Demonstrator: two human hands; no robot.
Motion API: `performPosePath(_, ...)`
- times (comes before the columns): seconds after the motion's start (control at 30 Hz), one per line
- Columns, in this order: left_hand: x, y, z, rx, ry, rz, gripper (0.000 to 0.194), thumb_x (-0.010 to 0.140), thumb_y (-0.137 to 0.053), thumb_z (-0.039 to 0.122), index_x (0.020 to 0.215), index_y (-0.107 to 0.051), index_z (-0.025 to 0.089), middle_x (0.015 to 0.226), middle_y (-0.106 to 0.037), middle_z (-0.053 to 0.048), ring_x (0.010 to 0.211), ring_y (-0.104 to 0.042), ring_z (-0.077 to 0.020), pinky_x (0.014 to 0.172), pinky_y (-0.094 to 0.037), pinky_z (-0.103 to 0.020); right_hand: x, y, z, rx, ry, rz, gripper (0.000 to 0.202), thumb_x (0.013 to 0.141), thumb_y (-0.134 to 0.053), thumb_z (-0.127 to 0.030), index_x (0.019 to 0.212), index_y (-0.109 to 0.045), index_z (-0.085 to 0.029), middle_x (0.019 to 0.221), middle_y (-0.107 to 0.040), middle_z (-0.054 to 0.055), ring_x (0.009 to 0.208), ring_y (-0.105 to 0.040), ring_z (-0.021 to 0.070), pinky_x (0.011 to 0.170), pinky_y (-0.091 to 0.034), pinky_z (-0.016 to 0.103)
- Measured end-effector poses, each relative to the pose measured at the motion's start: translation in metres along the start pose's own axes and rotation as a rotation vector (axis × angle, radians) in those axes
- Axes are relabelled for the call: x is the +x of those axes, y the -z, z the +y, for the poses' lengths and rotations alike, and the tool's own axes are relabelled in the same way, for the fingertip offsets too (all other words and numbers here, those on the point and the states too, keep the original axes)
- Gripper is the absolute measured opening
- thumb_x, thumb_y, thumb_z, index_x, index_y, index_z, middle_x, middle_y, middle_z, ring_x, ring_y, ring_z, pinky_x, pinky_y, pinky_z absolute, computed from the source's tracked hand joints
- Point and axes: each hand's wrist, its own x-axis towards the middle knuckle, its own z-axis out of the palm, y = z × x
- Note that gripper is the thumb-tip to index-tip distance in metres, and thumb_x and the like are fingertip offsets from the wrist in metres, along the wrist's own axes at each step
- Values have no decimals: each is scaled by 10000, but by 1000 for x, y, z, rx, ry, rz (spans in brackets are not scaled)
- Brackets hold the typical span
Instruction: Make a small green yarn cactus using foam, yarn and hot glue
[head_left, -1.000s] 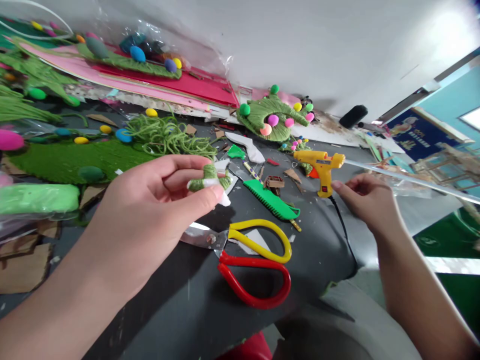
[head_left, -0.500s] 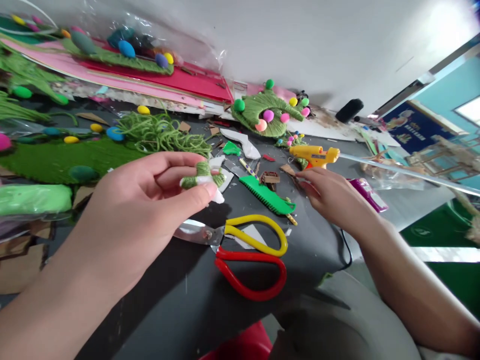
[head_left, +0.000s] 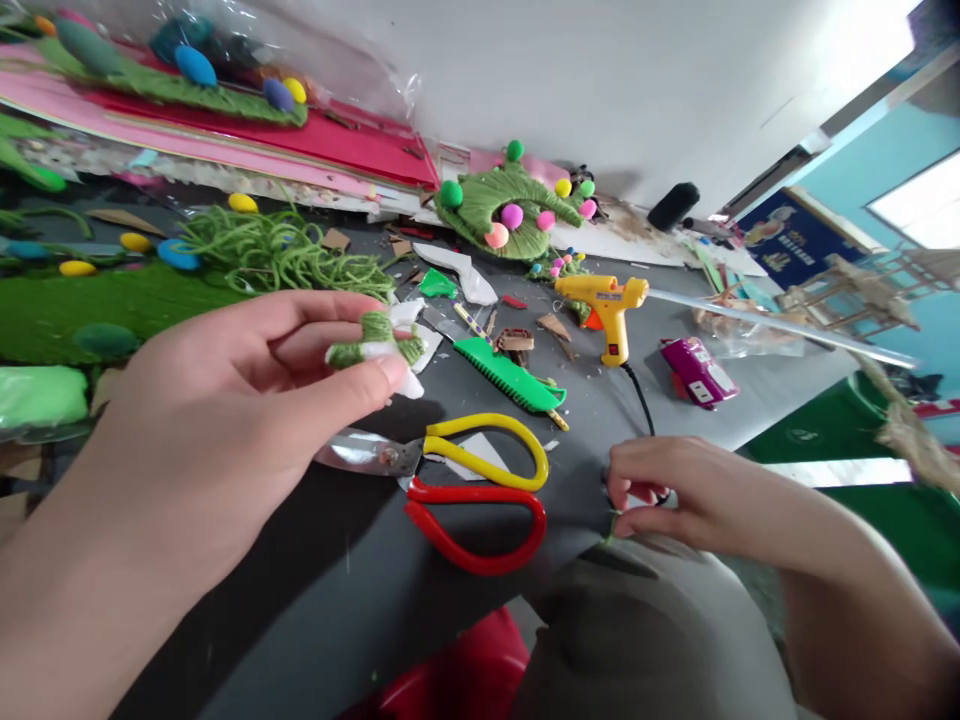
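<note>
My left hand (head_left: 247, 390) is closed in a pinch above the table, thumb against fingers. It holds a small white star-shaped piece (head_left: 375, 345) partly wrapped in green yarn, with bare white points showing. Over by the table's front edge, above my lap, my right hand (head_left: 675, 490) has thumb and fingers drawn together at a strand of green yarn (head_left: 610, 530); most of the strand is hidden. Scissors (head_left: 480, 490) with one yellow and one red handle lie between my hands. Behind them rests a green utility knife (head_left: 510, 375).
A yellow glue gun (head_left: 604, 295) stands behind my right hand, its black cord (head_left: 641, 395) running forward. Near it lies a purple box (head_left: 697, 372). Green yarn (head_left: 285, 255), paper and cardboard scraps litter the left and middle. A yarn-wrapped shape with pom-poms (head_left: 502, 215) leans at the wall.
My right hand has moved from beside the glue gun back towards my lap and closed at the green yarn there. My left hand keeps its hold on the star-shaped piece. The view has shifted slightly right.
</note>
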Motion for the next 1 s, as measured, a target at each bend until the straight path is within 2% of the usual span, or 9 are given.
performPosePath(0.1,1,-1,-2,68,-30,6,470,664,-950,379,1106,-793,351,908,-761,17,798,-729,-156,643,-582,-174,4,0,1,54,93,-49,261,1016,-583,-384,823,-613,-211,841,-657,16,722,-591,144,680,-417,267)
performPosePath(0.2,1,-1,-2,61,-44,-12,452,680,-944,364,1106,-793,358,908,-764,28,792,-728,-138,659,-579,-154,6,8,8,74,104,17,217,1026,-565,-363,877,-619,-215,847,-640,12,730,-580,141,687,-434,265)
performPosePath(0.27,0,-2,-1,44,-49,-24,428,691,-941,336,1093,-795,357,899,-762,37,798,-729,-123,688,-575,-138,10,15,14,75,84,170,196,1014,-587,-376,898,-617,-221,815,-624,0,692,-553,136,651,-430,264)
performPosePath(0.43,0,0,1,8,-56,-42,397,706,-930,310,1079,-799,343,869,-756,36,751,-708,-102,620,-540,-111,41,34,13,-148,9,788,206,957,-659,-397,842,-628,-229,709,-578,-10,595,-471,143,598,-376,300)
performPosePath(0.5,1,1,1,-5,-48,-44,393,710,-924,303,1080,-798,339,866,-756,30,749,-707,-111,616,-546,-128,54,42,6,-223,13,887,189,970,-626,-379,855,-650,-231,775,-642,19,641,-526,162,648,-407,319)
performPosePath(0.57,1,1,3,-17,-41,-44,385,708,-922,291,1070,-799,335,856,-755,27,747,-707,-115,614,-547,-135,62,48,0,-250,47,825,167,983,-584,-347,919,-687,-231,886,-708,47,737,-610,187,706,-447,330)
performPosePath(0.7,-1,0,7,-3,-21,-40,373,697,-922,298,1047,-799,330,796,-735,38,695,-685,-105,575,-532,-130,65,56,2,-219,97,528,261,936,-518,-217,1083,-735,-229,1039,-769,63,874,-698,219,777,-499,348)
performPosePath(0.87,-3,-2,9,8,21,-56,358,699,-914,307,1036,-794,325,771,-709,46,650,-674,-98,562,-539,-132,77,55,9,-309,-123,703,293,947,-503,-231,1090,-757,-201,1018,-789,92,849,-703,253,745,-475,364)
performPosePath(1.0,-2,-1,8,28,26,-73,385,685,-926,338,1045,-789,333,814,-724,35,750,-720,-129,592,-552,-125,101,52,10,-474,-295,585,341,1016,-452,-346,973,-756,-198,885,-774,104,779,-696,270,613,-368,336)
